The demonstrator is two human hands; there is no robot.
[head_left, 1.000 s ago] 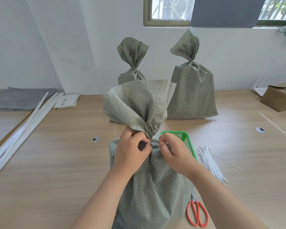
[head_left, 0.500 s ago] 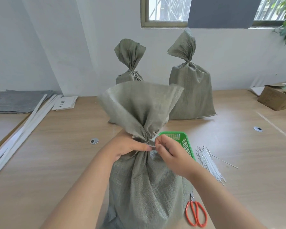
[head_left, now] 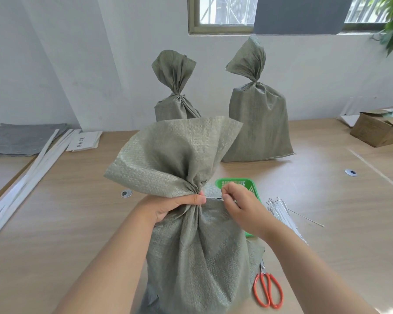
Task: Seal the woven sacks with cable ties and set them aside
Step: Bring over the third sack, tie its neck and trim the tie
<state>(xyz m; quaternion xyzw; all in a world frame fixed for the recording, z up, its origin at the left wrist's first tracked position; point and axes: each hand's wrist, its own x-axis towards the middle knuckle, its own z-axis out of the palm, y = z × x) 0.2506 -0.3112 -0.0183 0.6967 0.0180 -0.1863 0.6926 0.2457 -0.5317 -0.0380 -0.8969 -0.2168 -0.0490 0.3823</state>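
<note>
With your left hand point(head_left: 175, 206) clamped round the gathered neck of the sack point(head_left: 197, 264) standing on the worktop point(head_left: 77, 223) and your right hand point(head_left: 243, 208) pinching the cable tie point(head_left: 211, 196), a slack grip could let the neck spread and the tie slip.

1. A green plastic basket point(head_left: 235, 180) sits on the wooden table point(head_left: 55, 223).
2. Orange-handled scissors point(head_left: 266, 278) lie nearer than the basket.
3. A cardboard box point(head_left: 377, 130) is far to its right.
4. Long white strips point(head_left: 27, 181) are far to its left.
</note>
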